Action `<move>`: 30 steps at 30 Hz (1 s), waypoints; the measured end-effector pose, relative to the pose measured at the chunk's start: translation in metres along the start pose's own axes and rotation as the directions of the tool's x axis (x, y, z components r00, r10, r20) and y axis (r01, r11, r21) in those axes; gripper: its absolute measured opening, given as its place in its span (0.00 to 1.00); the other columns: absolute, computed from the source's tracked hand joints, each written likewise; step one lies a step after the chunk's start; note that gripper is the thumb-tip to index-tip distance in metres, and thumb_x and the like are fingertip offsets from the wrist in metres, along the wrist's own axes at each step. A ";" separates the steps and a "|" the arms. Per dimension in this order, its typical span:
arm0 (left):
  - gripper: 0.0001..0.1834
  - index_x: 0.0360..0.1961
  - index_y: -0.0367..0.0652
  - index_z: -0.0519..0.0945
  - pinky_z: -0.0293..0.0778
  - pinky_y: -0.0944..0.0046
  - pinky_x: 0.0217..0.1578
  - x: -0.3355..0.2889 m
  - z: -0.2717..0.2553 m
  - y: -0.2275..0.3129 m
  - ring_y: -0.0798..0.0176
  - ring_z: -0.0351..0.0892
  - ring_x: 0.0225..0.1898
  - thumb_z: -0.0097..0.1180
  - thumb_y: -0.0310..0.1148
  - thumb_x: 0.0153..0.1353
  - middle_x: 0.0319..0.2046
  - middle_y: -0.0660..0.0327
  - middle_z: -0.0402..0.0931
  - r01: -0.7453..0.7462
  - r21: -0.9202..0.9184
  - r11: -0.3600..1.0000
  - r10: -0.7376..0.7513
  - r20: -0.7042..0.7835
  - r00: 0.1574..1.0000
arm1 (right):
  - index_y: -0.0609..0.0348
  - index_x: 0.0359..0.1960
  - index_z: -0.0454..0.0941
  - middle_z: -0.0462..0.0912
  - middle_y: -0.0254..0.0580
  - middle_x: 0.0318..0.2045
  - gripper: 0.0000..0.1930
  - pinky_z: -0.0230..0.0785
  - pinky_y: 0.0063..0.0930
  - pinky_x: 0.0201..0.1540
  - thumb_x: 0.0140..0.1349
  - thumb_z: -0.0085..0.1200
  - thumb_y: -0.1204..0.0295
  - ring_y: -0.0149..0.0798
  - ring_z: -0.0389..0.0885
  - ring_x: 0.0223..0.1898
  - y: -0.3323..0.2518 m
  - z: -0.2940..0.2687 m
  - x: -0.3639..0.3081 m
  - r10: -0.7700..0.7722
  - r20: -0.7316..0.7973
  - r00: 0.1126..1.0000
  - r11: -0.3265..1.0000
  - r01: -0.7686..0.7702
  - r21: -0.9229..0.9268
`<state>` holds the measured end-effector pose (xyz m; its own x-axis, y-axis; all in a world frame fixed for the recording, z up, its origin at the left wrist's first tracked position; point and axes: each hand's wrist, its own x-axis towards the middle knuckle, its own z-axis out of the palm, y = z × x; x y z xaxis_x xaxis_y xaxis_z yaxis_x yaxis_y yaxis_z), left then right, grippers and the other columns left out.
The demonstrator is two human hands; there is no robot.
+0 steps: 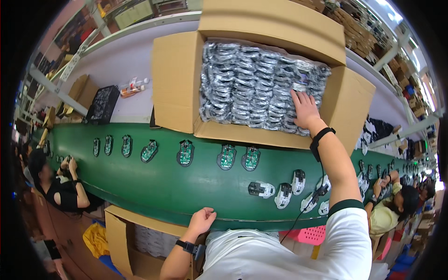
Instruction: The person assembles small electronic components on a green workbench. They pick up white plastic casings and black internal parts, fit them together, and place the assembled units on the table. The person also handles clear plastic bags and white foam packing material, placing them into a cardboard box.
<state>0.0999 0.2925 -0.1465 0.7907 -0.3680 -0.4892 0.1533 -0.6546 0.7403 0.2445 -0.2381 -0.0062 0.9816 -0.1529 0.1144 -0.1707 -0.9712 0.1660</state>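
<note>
My right hand [306, 108] reaches into a large open cardboard box [173, 84], its fingers stretched out over the front right part of the contents. Rows of parts in shiny clear plastic bags [252, 84] fill the box, and my fingertips seem to touch some of them; nothing is gripped. Close to the near edge of the green work surface [154, 186], my left hand [202, 220] is loosely curled, with nothing visible in it. Black mouse bases with green circuit boards [185, 153] lie in a spaced row before the box. White and black mouse shells [283, 195] sit below my right arm.
Below the near edge stands another open cardboard box [119, 235] with grey-white contents. A black crate [103, 105] and bottles [133, 88] are at the far left. Co-workers sit at left [56, 182] and right [394, 205]. A dark cable [298, 217] hangs from my right wristband.
</note>
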 end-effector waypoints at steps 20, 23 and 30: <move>0.20 0.47 0.39 0.82 0.79 0.52 0.43 -0.035 -0.012 -0.006 0.47 0.84 0.40 0.58 0.43 0.63 0.36 0.50 0.84 -0.121 0.213 0.970 0.154 -0.145 0.977 | 0.54 0.77 0.46 0.64 0.55 0.70 0.60 0.67 0.43 0.65 0.45 0.76 0.63 0.55 0.67 0.67 0.013 0.032 0.009 -0.015 0.079 0.997 0.958 -0.008 0.288; 0.17 0.46 0.40 0.84 0.80 0.52 0.38 -0.042 -0.003 -0.029 0.47 0.85 0.35 0.59 0.40 0.60 0.34 0.48 0.84 -0.067 0.039 0.997 0.074 -0.191 0.979 | 0.51 0.74 0.54 0.71 0.57 0.66 0.52 0.70 0.44 0.62 0.49 0.71 0.56 0.58 0.74 0.62 -0.010 0.012 0.009 -0.021 0.114 0.993 0.992 0.007 0.125; 0.17 0.44 0.33 0.82 0.80 0.58 0.37 -0.052 -0.023 -0.021 0.53 0.85 0.32 0.61 0.37 0.61 0.32 0.51 0.84 -0.028 0.008 1.000 0.029 -0.185 0.982 | 0.55 0.67 0.67 0.77 0.54 0.59 0.46 0.71 0.42 0.60 0.42 0.75 0.66 0.55 0.78 0.58 -0.011 -0.009 -0.030 0.188 -0.223 0.957 0.934 -0.104 0.343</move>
<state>0.0695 0.3405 -0.1262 0.8909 -0.2585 -0.3736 0.1263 -0.6489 0.7503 0.2157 -0.2212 -0.0023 0.8877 -0.2884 0.3589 -0.2317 -0.9534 -0.1931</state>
